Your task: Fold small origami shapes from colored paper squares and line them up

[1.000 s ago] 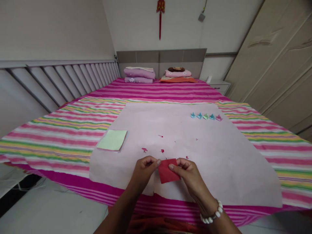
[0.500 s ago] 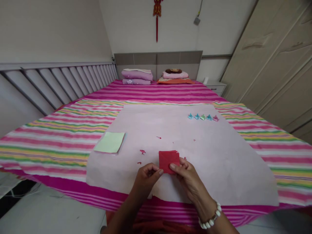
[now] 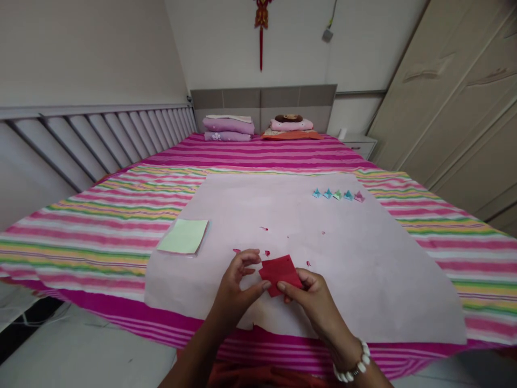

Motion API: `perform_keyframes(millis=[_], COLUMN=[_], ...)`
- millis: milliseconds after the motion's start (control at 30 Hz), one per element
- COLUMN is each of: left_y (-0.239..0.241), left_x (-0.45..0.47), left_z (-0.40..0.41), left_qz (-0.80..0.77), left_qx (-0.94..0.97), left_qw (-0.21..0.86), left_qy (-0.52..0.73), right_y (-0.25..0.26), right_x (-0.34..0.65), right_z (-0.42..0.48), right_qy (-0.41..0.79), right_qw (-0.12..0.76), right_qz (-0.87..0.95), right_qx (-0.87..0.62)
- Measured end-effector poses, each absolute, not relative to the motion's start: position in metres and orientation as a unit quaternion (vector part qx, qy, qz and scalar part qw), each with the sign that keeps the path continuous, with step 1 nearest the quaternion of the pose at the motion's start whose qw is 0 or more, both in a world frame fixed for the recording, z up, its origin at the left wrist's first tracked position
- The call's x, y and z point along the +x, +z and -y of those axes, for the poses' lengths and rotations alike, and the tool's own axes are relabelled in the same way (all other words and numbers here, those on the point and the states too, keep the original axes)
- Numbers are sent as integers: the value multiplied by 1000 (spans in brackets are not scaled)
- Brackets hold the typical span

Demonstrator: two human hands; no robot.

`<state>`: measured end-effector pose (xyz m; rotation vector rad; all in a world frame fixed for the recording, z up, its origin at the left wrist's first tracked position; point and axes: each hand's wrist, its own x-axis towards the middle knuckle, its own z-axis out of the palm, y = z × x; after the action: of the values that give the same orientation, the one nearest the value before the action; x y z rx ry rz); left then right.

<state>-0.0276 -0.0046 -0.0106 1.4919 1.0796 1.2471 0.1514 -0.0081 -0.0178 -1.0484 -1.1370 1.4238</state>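
Note:
A folded square of red paper (image 3: pixel 279 274) is held low over the pale sheet, tilted, with its layers slightly out of line at the left edge. My right hand (image 3: pixel 317 297) pinches its lower right part between thumb and fingers; a white bead bracelet is on that wrist. My left hand (image 3: pixel 238 285) is at the paper's left side with fingers spread and curved, its thumb tip at or very near the edge. Small red paper scraps (image 3: pixel 267 253) lie around the hands, one partly covered by the left fingers.
A large pale sheet (image 3: pixel 375 280) covers the middle of a striped bed (image 3: pixel 407 202). On it lie a stack of light green paper (image 3: pixel 183 237) at left and a row of several small folded paper shapes (image 3: pixel 337 195) at far right. Folded bedding (image 3: pixel 228 126) sits by the headboard.
The red paper has turned and tilted in my right hand. My left fingers have opened out and moved up along its left side. A red scrap now shows just beyond the paper.

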Motion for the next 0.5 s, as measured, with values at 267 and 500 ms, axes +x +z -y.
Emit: perform_keyframes(millis=[267, 500], left_y=[0, 2], left_x=[-25, -25], left_z=[3, 4], left_qz=[-371, -366], left_qx=[697, 707], left_qw=[377, 380], left_qy=[483, 472], right_y=[-20, -19], right_x=[149, 149], right_z=[10, 11], right_qy=[543, 535], right_qw=[466, 459], right_qz=[543, 552], right_qx=[-441, -446])
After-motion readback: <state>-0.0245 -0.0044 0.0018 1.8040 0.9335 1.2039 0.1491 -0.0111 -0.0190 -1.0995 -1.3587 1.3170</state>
